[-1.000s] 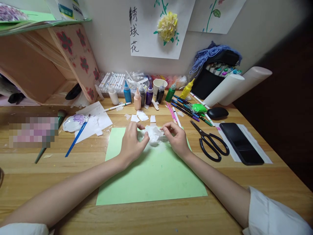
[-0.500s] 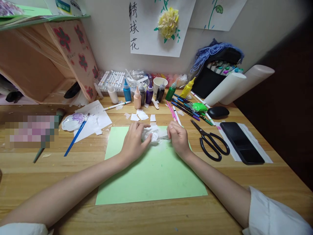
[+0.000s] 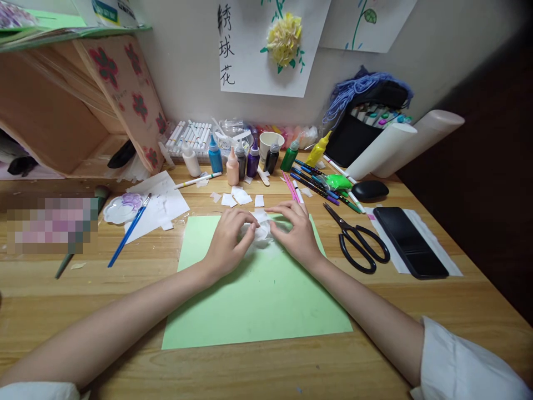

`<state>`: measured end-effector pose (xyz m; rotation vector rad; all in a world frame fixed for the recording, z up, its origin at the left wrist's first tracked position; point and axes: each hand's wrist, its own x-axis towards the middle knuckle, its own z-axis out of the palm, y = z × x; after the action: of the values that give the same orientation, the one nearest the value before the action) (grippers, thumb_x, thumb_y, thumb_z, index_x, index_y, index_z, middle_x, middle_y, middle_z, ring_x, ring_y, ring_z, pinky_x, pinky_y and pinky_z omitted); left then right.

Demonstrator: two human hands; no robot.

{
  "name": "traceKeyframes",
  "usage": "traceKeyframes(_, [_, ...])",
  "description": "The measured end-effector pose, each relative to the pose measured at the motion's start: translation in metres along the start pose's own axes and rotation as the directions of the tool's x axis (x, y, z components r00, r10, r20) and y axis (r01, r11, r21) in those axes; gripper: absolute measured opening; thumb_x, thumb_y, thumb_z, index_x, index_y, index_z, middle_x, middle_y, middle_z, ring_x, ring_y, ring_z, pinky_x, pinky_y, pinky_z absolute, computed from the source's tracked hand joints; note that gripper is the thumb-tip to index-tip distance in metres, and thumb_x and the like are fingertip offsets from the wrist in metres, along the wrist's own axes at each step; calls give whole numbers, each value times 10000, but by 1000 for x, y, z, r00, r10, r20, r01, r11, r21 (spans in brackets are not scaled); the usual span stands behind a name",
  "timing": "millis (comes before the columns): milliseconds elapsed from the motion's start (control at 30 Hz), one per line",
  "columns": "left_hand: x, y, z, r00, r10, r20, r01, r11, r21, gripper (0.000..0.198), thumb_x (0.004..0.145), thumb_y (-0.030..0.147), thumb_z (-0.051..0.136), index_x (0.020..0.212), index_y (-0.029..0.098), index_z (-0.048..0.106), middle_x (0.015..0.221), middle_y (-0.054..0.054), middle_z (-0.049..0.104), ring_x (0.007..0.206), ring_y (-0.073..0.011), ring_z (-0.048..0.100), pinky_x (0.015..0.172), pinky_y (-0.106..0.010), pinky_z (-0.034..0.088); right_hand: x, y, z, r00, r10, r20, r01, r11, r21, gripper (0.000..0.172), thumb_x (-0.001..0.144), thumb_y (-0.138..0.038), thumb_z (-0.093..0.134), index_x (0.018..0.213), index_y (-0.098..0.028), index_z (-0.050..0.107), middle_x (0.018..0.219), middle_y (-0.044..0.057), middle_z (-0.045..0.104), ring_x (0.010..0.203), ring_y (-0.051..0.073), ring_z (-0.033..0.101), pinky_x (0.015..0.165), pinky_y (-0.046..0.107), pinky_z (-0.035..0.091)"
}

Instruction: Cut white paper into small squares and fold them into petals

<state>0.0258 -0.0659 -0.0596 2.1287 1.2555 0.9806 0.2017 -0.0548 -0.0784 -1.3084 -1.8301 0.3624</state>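
Observation:
A crumpled piece of white tissue paper (image 3: 262, 235) lies between my hands at the far edge of a green sheet of paper (image 3: 254, 300). My left hand (image 3: 228, 240) pinches the tissue's left side, thumb and forefinger closed together. On the other side, my right hand (image 3: 298, 233) is open, with thumb and fingers spread apart; its thumb tip is beside the tissue, and whether it touches is hard to tell. Small white paper pieces (image 3: 241, 195) are scattered just beyond the sheet.
Black-handled scissors (image 3: 358, 240) and a phone (image 3: 410, 241) lie to the right. Paint bottles (image 3: 252, 161) and a paper cup (image 3: 271, 145) line the back. Pens (image 3: 316, 186) lie behind the scissors. A paintbrush (image 3: 130, 232) and palette (image 3: 120, 209) are at left.
My right hand has let go of the tissue's right end and opened, its fingers spreading toward the left. My left thumb and forefinger have come together on the tissue, which looks more bunched.

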Motion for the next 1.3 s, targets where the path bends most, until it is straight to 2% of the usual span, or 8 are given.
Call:
traceKeyframes(133, [0,-1,-1,999,-23,30,24,1000,-15,228,919,255,358,814,201,553,858,-40,594,872,-186,496,798,-317,374,0,1,1,1000,-9,17,9,1000,22,118,800,-216,612,868,-276,688,891,39,602,915,224,514,841,416,414])
traceKeyframes(267, [-1,-1,0,995,32,99,-28,999,-44,250,908,255,390,734,194,558,750,-24,592,770,-166,498,740,-299,380,0,-1,-1,999,14,-42,-11,999,53,75,823,-219,591,833,-246,660,839,33,625,886,222,532,818,398,408])
traceKeyframes(433, [-1,-2,2,992,75,105,-67,995,-79,190,888,272,460,808,193,613,811,-29,641,792,-161,527,764,-296,384,-2,-6,-5,995,-64,-76,71,993,99,58,819,-216,594,829,-245,644,814,19,643,835,204,556,806,383,406])
traceKeyframes(600, [3,-4,2,994,-69,87,83,981,-175,198,862,334,508,808,192,634,795,-28,645,758,-156,531,711,-276,394,-5,-7,-5,986,-157,-64,162,982,94,87,796,-210,615,835,-269,667,799,18,660,823,210,562,783,385,414])
traceKeyframes(700, [5,-7,2,980,-177,88,194,947,-254,228,840,378,534,793,187,649,741,-16,628,680,-137,498,630,-254,375,-5,-8,-5,982,-179,-55,184,978,97,112,795,-194,615,850,-270,676,804,21,660,820,206,562,761,373,422])
traceKeyframes(800, [6,-11,3,965,-235,113,260,903,-342,246,812,403,568,799,174,656,712,-11,610,634,-121,478,585,-242,354,-4,-8,-5,980,-194,-37,197,975,105,134,799,-181,608,868,-272,679,806,21,661,821,204,564,748,369,430])
traceKeyframes(1100, [7,-13,3,954,-257,157,300,860,-414,272,784,413,601,802,147,656,758,-37,630,676,-130,520,614,-242,382,-3,-8,-4,967,-249,-50,254,960,116,139,783,-143,627,868,-240,679,793,18,670,787,183,558,726,344,431])
traceKeyframes(1300, [7,-10,2,963,-241,118,268,889,-371,244,794,384,591,771,148,649,692,-13,593,597,-101,434,560,-230,331,-3,-9,-6,963,-269,-34,271,956,113,123,778,-151,634,874,-214,677,783,31,666,773,184,554,714,343,426])
